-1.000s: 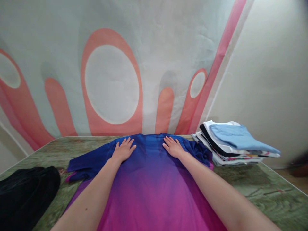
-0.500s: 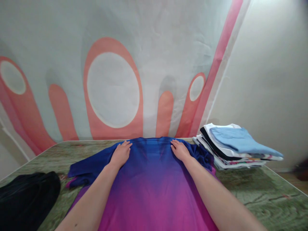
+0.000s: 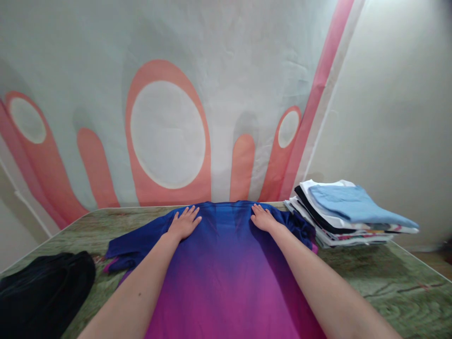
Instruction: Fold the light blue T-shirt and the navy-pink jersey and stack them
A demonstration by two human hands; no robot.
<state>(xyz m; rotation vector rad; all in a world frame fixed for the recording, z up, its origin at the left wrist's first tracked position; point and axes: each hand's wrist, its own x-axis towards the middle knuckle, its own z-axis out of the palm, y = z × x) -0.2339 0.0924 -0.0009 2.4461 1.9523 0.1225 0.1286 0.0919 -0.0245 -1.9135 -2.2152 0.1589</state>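
A short-sleeved shirt [image 3: 222, 268], fading from blue at the top to magenta below, lies spread on the table with its neckline at the far side. Flat on its upper left shoulder area rests my left hand [image 3: 184, 222], fingers spread. My right hand [image 3: 263, 218] lies on the upper right shoulder area, fingers stretched out and slightly apart. The left sleeve reaches out sideways, while the right sleeve is bunched against the stack of clothes. The shirt's lower end runs out of view beneath my forearms.
On the right stands a stack of folded clothes [image 3: 353, 207] with a light blue piece on top. A black cloth item [image 3: 45, 292] lies at the left. The wood-patterned table [image 3: 399, 278] meets a printed backdrop [image 3: 226, 94] behind.
My left hand has shifted slightly to the right across the shirt, and its fingers have spread wider. The right hand is nearly unmoved. The view has turned slightly.
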